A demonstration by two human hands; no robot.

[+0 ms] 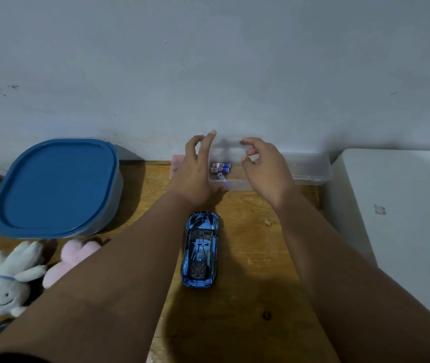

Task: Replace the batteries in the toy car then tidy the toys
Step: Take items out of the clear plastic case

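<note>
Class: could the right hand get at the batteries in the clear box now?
Probably yes: the right hand hovers just beside the batteries, and the clear box looks open above them; the blurred lid seems raised.

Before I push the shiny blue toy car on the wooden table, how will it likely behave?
The shiny blue toy car stands roof-up on the wooden table, so it probably rolls lengthwise. Its glossy shell looks rigid and may be slippery.
</note>
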